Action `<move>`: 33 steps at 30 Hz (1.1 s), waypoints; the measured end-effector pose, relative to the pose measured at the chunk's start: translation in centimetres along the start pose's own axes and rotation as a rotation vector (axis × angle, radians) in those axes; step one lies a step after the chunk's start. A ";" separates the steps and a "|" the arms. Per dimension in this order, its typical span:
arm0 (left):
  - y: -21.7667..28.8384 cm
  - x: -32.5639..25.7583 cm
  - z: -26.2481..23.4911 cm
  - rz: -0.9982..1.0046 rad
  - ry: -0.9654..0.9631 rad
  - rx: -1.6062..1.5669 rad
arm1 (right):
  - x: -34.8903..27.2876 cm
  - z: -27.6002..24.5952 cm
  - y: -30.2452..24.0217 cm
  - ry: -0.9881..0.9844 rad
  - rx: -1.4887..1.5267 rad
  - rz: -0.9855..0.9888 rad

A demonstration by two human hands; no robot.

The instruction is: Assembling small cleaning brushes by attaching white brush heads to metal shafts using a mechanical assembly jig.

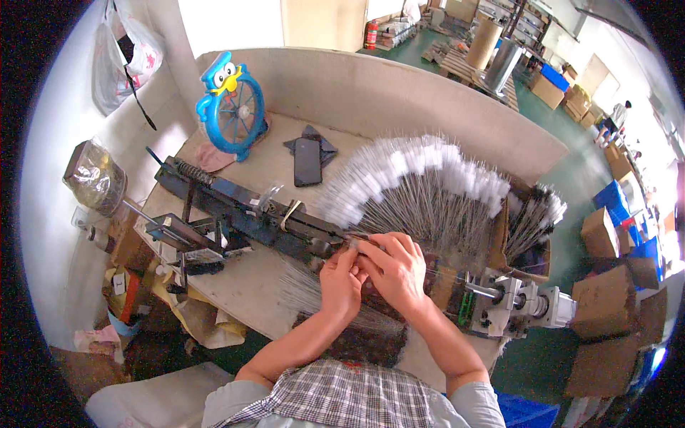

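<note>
My left hand [341,279] and my right hand [394,269] meet over the middle of a long black machine [235,207] on the workbench. Both pinch a thin wire brush stem [354,243] at the machine's rail, fingers closed on it. Behind my hands a fan of several wire brushes with white bristle tips [421,178] spreads across the bench. A bundle of bare wire stems [303,285] lies under my left wrist. A silver motor block [528,303] ends the machine at the right.
A black phone [307,161] and a blue bird-shaped fan [232,107] sit at the back of the bench [250,285]. A box of dark brushes [535,221] stands at right. Cardboard boxes [606,299] and blue crates [614,196] fill the floor beyond.
</note>
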State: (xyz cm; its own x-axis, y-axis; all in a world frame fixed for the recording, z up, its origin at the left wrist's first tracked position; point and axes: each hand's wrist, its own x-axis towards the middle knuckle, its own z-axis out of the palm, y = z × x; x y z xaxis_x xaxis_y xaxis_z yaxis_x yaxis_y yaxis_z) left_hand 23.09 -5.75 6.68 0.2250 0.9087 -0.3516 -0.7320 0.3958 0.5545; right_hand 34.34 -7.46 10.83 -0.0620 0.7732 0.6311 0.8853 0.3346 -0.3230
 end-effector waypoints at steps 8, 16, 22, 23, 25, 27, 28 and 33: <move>0.6 -0.6 1.1 -0.002 0.003 -0.004 | 1.3 -2.2 -0.8 -0.003 0.035 0.064; 1.2 -1.5 0.8 -0.041 -0.029 0.078 | -1.3 -3.3 0.0 -0.123 -0.064 0.068; 1.1 -1.7 0.7 -0.044 -0.056 0.296 | -1.5 -4.4 0.4 -0.033 0.069 0.068; 1.0 -1.4 0.2 -0.035 -0.065 0.312 | -1.5 -4.6 0.2 -0.033 0.077 0.097; 0.8 -2.3 -0.6 -0.036 -0.058 0.328 | -1.8 -5.3 -0.1 -0.003 0.132 0.078; 1.2 -3.4 -1.0 -0.027 -0.039 0.483 | -3.6 -4.9 -0.1 -0.019 0.186 0.068; 2.0 -3.6 -1.9 -0.057 -0.114 0.483 | -4.9 -4.4 0.1 -0.106 0.245 0.078; 6.3 -3.8 -8.8 0.118 0.150 0.561 | -9.3 -1.2 -0.9 -0.396 0.270 0.022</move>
State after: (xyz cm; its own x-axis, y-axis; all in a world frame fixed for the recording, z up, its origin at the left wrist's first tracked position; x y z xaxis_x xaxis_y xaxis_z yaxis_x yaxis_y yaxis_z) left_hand 11.92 -7.86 4.88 0.0397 0.9384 -0.3432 -0.2854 0.3398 0.8962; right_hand 34.64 -15.64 6.08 -0.2618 0.9101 0.3213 0.7405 0.4030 -0.5379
